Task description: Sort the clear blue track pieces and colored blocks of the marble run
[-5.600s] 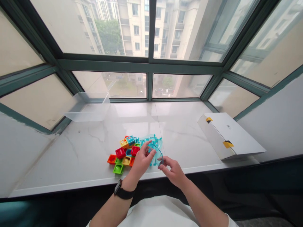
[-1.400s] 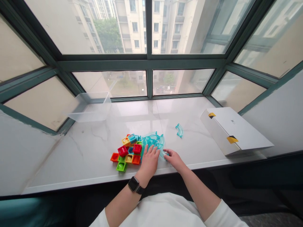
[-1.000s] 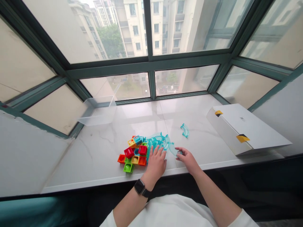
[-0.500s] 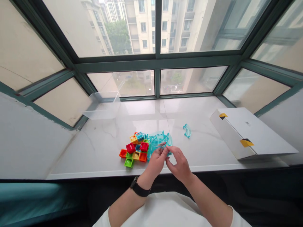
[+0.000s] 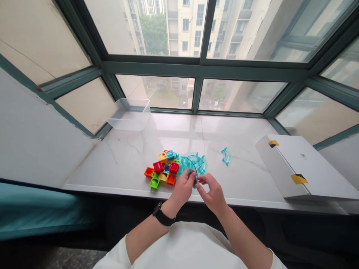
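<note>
My left hand (image 5: 182,188), with a black watch (image 5: 164,215) on its wrist, is closed around a translucent blue curved track piece (image 5: 196,172). The piece's thin rim arcs up past the fingers, and the fingers hide part of it. From the other side, my right hand (image 5: 212,192) pinches with thumb and forefinger at the lower end of this piece. Just beyond both hands lies a pile of clear blue track pieces (image 5: 201,161). Touching it on the left is a heap of red, orange, yellow, green and blue hollow blocks (image 5: 163,176).
A single curved blue track piece (image 5: 227,156) lies apart to the right. At the back left stands a clear plastic bin (image 5: 130,121). A white box (image 5: 305,160) with yellow-black tape sits on the right. The white sill (image 5: 123,164) ends at window frames behind.
The view has shifted, turning slightly. The curved piece between my hands now shows more of its arc above the left fingers. The blocks and the lone track piece lie as before.
</note>
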Motion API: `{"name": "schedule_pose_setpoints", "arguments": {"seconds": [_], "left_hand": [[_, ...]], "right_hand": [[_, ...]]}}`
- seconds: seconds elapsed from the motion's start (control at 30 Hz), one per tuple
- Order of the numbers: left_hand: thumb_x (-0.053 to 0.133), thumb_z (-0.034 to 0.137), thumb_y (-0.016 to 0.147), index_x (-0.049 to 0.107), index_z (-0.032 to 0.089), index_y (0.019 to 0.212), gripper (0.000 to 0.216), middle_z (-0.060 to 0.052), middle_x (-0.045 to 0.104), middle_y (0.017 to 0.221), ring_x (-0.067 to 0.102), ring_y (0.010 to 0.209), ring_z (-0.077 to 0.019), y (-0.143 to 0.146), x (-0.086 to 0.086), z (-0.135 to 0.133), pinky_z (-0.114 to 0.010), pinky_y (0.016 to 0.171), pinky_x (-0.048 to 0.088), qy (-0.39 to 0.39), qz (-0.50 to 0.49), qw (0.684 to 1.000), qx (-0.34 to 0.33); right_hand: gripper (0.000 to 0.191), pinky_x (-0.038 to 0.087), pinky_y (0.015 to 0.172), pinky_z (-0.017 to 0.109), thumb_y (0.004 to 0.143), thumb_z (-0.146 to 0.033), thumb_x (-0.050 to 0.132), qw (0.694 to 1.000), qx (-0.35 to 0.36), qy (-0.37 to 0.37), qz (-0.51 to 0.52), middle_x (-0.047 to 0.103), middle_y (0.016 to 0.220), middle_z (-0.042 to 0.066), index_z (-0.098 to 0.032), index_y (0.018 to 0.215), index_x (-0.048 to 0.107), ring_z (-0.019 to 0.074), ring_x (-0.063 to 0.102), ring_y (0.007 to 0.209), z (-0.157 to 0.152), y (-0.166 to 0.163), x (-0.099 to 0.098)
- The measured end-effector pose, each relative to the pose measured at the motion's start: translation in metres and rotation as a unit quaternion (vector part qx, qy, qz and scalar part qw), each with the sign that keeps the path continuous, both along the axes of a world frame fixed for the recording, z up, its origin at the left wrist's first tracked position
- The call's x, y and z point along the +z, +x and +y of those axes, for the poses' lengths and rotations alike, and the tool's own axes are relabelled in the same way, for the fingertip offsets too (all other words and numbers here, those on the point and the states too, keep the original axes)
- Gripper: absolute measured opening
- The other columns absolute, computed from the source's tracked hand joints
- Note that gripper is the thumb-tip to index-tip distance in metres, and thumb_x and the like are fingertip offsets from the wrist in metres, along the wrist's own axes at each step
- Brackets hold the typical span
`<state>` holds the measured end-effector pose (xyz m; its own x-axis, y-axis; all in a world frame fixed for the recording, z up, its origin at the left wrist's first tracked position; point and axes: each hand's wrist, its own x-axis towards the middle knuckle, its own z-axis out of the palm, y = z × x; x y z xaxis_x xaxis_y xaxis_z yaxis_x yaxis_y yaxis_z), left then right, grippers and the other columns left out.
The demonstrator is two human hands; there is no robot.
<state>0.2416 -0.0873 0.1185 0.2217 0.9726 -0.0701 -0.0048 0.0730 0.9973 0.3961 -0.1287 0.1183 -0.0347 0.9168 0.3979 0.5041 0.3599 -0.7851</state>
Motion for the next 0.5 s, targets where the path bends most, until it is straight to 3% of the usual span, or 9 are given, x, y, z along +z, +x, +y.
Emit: {"name": "schedule_pose_setpoints", "arguments": {"seconds": [0.3, 0.5], "left_hand": [[0.044, 0.066, 0.102, 0.051, 0.022, 0.069, 0.055, 0.003, 0.053, 0.053, 0.051, 0.055, -0.0137, -0.007, 0.009, -0.004, -0.026, 0.058, 0.042, 0.012, 0.053, 0.998, 0.016], [0.045, 0.057, 0.104, 0.050, 0.022, 0.068, 0.050, 0.004, 0.053, 0.050, 0.052, 0.052, -0.0141, -0.005, 0.002, -0.007, -0.025, 0.055, 0.037, 0.051, 0.121, 0.991, 0.001]], "right_hand": [[0.017, 0.057, 0.080, 0.035, 0.101, -0.039, 0.061, 0.999, 0.018, -0.026, 0.029, 0.069, 0.094, 0.005, -0.024, 0.107, 0.066, 0.0207, 0.067, 0.085, 0.005, -0.003, 0.003], [0.019, 0.053, 0.070, 0.028, 0.099, -0.041, 0.061, 0.995, 0.019, -0.097, 0.032, 0.067, 0.083, 0.001, -0.023, 0.099, 0.066, 0.0164, 0.063, 0.072, 0.015, -0.004, 0.018]]}}
